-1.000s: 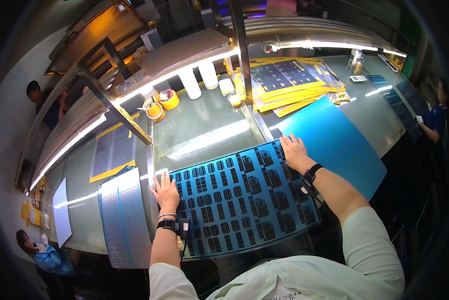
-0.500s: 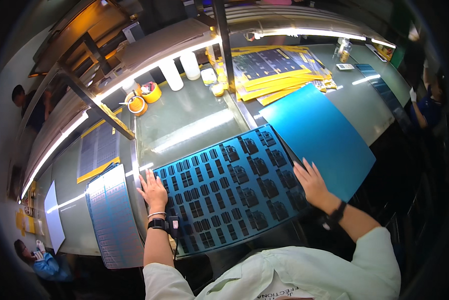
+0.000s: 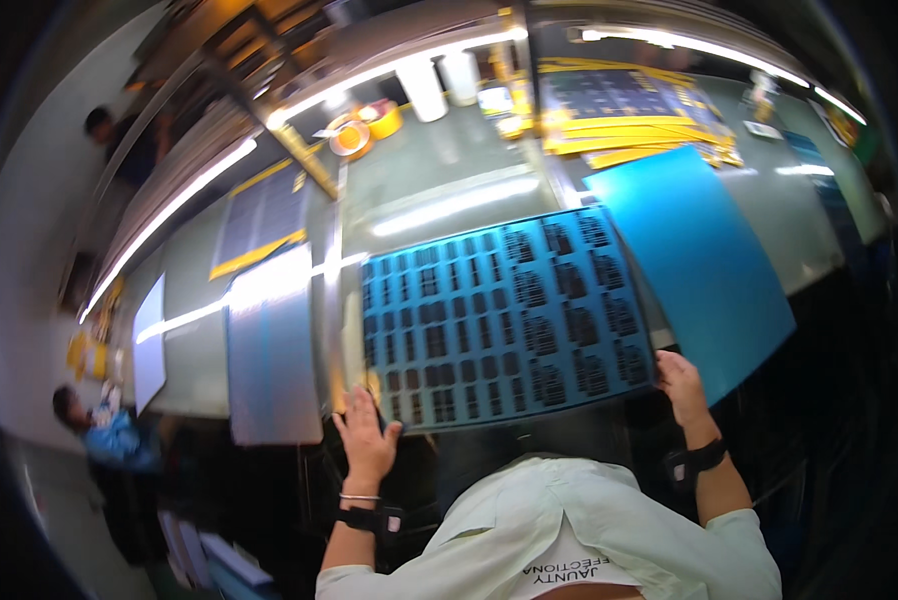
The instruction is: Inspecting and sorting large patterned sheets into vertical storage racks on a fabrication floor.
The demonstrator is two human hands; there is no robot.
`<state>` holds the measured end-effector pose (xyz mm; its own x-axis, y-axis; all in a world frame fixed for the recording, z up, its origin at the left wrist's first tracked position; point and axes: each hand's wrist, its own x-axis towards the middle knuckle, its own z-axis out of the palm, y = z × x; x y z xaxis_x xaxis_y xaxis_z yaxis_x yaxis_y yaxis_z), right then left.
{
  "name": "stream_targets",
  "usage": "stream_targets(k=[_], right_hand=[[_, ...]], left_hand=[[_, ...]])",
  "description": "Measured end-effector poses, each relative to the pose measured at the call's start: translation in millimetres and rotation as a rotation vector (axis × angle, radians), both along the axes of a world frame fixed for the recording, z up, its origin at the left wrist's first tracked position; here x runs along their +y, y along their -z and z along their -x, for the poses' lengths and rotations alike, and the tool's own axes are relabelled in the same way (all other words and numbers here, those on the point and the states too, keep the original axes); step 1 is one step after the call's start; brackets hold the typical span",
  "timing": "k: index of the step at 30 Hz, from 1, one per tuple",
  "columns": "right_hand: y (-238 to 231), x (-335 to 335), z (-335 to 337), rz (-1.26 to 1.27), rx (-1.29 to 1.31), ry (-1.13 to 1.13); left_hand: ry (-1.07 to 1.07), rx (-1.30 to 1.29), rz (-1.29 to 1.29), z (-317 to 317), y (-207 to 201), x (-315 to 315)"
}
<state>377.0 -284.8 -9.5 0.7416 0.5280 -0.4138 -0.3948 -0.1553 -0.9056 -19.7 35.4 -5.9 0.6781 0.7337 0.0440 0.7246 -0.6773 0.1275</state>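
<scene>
A blue sheet with rows of black printed shapes [image 3: 504,325] lies on the bench in front of me. At its near left corner is my left hand [image 3: 366,435], fingers stretched and thumb apart, holding nothing. My right hand [image 3: 681,388] is at the near right corner, its fingers bent around the sheet's edge. The fingertips there are slightly blurred. Right of the printed sheet, a plain bright blue sheet [image 3: 704,270] lies at an angle, its near end past the bench edge.
Left of me lie a pale stack of sheets [image 3: 274,350] and a white sheet [image 3: 150,340]. Yellow-edged dark sheets [image 3: 629,105] are piled at the back right. Tape rolls [image 3: 351,138] and white cylinders [image 3: 424,90] stand behind. A person in blue [image 3: 119,435] is at far left.
My view has shifted, so the bench things appear farther right. My left hand has moved down the left edge to the near corner; my right hand has slid to the near right corner, fingers bending.
</scene>
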Motion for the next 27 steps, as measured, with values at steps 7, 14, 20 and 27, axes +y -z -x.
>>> stream_targets(k=[7,14,20,27], right_hand=[[-18.6,31.0,-14.7,-0.078,0.358,-0.161],[-55.2,39.3,-22.2,-0.119,0.282,-0.385],[-94.3,-1.9,-12.7,-0.195,-0.071,-0.48],[-126.8,-42.4,-63.0,-0.864,-0.018,-0.09]], left_hand=[[-0.678,-0.921,0.553,45.0,17.8,-43.4],[-0.794,-1.317,1.237,11.1,24.0,-5.8],[-0.563,-1.565,1.612,32.6,46.7,-18.0],[0.398,-1.708,1.355,-147.2,-191.1,56.2]])
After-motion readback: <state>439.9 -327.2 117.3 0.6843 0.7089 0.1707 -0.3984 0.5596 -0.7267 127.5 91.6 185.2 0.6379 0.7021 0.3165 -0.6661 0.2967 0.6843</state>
